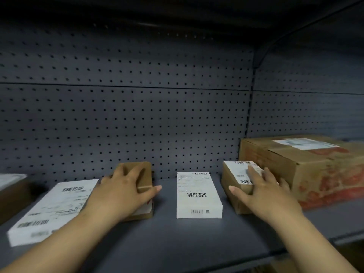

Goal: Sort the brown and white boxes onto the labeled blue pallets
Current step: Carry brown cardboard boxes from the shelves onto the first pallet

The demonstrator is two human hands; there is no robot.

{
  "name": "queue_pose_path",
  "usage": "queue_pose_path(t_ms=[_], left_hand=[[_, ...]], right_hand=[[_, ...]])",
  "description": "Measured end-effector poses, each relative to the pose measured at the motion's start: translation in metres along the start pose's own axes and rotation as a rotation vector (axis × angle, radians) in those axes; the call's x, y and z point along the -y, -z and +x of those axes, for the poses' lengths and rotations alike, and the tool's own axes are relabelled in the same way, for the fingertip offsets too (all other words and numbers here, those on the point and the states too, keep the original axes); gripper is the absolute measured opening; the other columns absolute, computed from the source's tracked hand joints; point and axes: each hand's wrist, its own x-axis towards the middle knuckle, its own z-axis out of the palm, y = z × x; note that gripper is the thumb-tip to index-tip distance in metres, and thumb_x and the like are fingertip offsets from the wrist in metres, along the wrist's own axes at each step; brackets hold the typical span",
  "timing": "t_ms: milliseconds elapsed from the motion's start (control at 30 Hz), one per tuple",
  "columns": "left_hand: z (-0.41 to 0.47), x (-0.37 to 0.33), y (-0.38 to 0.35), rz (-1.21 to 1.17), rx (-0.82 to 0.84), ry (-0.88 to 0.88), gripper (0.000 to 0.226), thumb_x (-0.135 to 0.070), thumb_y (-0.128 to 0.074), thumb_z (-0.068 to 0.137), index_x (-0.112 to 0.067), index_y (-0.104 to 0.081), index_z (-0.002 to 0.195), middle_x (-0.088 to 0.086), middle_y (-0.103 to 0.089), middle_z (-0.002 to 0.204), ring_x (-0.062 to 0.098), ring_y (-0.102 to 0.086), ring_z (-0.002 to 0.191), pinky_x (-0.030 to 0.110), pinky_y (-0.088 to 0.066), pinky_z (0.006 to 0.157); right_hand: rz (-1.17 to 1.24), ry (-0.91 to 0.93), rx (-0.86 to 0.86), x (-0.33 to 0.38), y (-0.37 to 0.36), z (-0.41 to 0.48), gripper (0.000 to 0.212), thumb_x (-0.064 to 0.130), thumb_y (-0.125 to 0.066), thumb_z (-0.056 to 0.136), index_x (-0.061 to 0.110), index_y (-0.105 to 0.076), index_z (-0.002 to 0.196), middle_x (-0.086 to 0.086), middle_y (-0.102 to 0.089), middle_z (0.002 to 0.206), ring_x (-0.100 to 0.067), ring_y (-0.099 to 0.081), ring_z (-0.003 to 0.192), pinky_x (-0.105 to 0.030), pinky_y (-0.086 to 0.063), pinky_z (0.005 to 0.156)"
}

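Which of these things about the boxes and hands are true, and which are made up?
1. The left hand rests on a small brown box. True.
2. The right hand holds the middle white box. False: it rests on a labelled brown box; the middle white box lies untouched between the hands.
3. A big brown box stands at the right. True.
4. The boxes sit on a blue pallet. False: they sit on a grey shelf.
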Motion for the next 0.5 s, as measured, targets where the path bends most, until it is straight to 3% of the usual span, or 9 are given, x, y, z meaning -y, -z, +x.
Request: queue_pose_path(t_ms=[233,367,500], left_hand=[[-0.002,-0.019,-0.006,0.057,-0.112,0.134,0.064,-0.072,-0.037,0.075,-0.04,-0.037,0.132,0.005,-0.038,0.14,0.035,-0.051,0.11,0.034,-0.042,0.086],[-0.008,-0.024,-0.003,0.005,-0.205,0.145,0.052,-0.061,-0.045,0.078,-0.038,-0.049,0.124,0.002,-0.045,0.134,0.033,-0.054,0.102,0.031,-0.044,0.078],[-0.026,-0.02,0.017,-0.013,-0.324,0.098,0.053,-0.065,-0.043,0.072,-0.042,-0.051,0.12,-0.003,-0.049,0.131,0.029,-0.057,0.099,0.032,-0.047,0.078]], right_hand=[[0.001,0.1,-0.048,-0.011,-0.003,0.018,0.077,0.073,-0.03,0.081,0.036,-0.015,0.147,-0.002,-0.013,0.157,-0.04,-0.027,0.131,-0.038,-0.028,0.106],[0.065,0.157,-0.067,-0.012,0.006,0.022,0.074,0.072,-0.028,0.081,0.038,-0.02,0.146,-0.002,-0.018,0.156,-0.039,-0.03,0.131,-0.039,-0.03,0.104],[0.138,0.236,-0.119,0.002,0.029,0.012,0.074,0.074,-0.027,0.079,0.041,-0.021,0.144,0.001,-0.017,0.156,-0.037,-0.028,0.132,-0.04,-0.029,0.106]])
